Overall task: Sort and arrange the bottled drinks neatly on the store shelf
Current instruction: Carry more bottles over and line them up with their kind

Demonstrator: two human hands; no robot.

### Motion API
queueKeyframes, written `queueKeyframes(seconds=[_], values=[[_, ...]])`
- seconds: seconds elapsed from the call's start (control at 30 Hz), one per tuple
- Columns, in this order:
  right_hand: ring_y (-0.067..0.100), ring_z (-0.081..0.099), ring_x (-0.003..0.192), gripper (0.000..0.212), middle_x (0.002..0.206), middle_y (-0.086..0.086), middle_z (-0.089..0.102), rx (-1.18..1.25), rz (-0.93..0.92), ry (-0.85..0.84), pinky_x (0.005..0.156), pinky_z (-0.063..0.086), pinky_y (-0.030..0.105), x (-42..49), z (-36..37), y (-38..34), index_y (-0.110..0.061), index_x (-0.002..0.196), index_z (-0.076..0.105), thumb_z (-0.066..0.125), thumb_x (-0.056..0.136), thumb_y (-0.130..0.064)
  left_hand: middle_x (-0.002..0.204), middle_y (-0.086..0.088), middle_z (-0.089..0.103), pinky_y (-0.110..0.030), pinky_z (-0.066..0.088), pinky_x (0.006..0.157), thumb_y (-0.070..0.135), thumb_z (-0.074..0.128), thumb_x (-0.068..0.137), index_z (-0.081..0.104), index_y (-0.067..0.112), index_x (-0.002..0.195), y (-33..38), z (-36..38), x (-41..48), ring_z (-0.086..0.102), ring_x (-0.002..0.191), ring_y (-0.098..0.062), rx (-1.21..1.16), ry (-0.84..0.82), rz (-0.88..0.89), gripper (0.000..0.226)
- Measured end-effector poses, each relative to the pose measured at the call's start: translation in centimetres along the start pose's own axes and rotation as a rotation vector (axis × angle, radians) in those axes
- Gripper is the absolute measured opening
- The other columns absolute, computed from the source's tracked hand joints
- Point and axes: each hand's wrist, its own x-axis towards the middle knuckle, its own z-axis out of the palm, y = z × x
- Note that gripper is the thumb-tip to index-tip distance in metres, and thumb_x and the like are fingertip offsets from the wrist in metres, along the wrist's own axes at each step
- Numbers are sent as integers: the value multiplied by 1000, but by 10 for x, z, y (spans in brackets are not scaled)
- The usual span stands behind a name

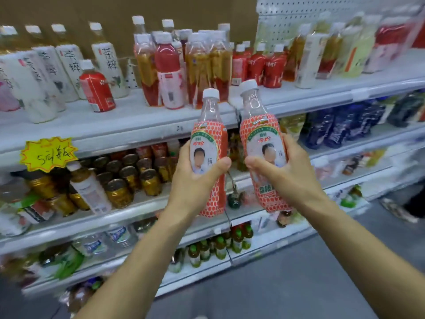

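Observation:
I hold two matching clear bottles with white caps and orange-red honeycomb labels, upright and side by side in front of the shelves. My left hand (197,178) grips the left bottle (210,132) round its middle. My right hand (282,171) grips the right bottle (261,125) the same way. Both bottles hang in the air just below the front edge of the top shelf (128,130), touching no other drink. On that shelf stand white-labelled tea bottles (108,61), a small red-labelled bottle (97,90) and several red and amber bottles (174,70).
A yellow starburst price tag (48,154) hangs on the top shelf's edge. The second shelf holds gold-lidded jars (128,178) and a leaning white-labelled bottle (89,187); dark blue bottles (340,125) stand to the right. Lower shelves hold water and green-capped bottles (218,247). Grey floor lies at lower right.

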Motion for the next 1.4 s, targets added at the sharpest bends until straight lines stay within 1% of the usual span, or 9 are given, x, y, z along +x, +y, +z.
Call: queueKeyframes(seconds=[0.17,0.23,0.33,0.5,0.67,0.93,1.03,1.23,1.4], values=[[-1,67,84,54,100,-10,68,-21,46,92,70,55,21,14,-63,29,-26,118,53,83,74,-34,122,19,62,-29,52,92,41,82,77,44,34,138,2,74,16,62,108,2,20,-99,-6,73],[2,67,86,54,100,-10,68,-22,70,123,73,56,27,25,-86,42,-27,118,52,82,74,-36,121,17,63,-26,52,88,37,82,78,44,33,138,4,104,23,64,106,0,12,-120,-5,70],[0,67,83,52,98,-10,68,-33,78,164,70,55,24,49,-124,63,-26,116,53,83,75,-33,120,17,64,-21,51,83,35,80,79,45,34,136,2,150,38,64,103,3,-19,-132,-5,67],[-4,66,81,44,96,-12,68,-53,78,182,66,52,19,106,-190,96,-34,108,52,82,75,-32,116,20,64,-25,52,84,40,81,78,45,42,130,-4,231,82,64,100,5,-47,-161,-20,64],[-2,67,81,53,98,-11,69,-83,98,177,68,55,24,173,-254,125,-28,117,54,83,74,-35,109,18,68,-31,55,84,39,82,77,50,44,120,-1,317,136,68,96,1,-63,-166,-66,54],[-2,67,83,54,100,-11,69,-83,87,226,67,54,21,254,-348,164,-27,119,54,82,73,-37,107,20,70,-38,58,87,44,81,75,51,49,114,15,430,196,69,96,-1,-36,-214,-44,50],[-2,67,82,52,100,-11,69,-56,73,217,69,54,22,277,-386,180,-28,117,56,83,74,-35,109,21,69,-42,58,87,50,83,70,50,52,116,18,467,209,69,97,-3,-32,-204,-25,57],[-3,66,77,52,99,-9,69,-22,51,128,55,50,13,323,-474,218,-26,116,55,82,73,-35,112,16,69,-45,59,86,61,75,60,50,41,127,26,553,221,70,98,-8,-37,-122,-33,74],[-3,67,76,50,100,-8,69,-9,46,33,54,50,12,366,-559,244,-26,114,57,80,71,-36,109,18,71,-41,58,87,61,73,61,54,43,119,43,647,227,70,95,-5,-70,-64,-52,64]])
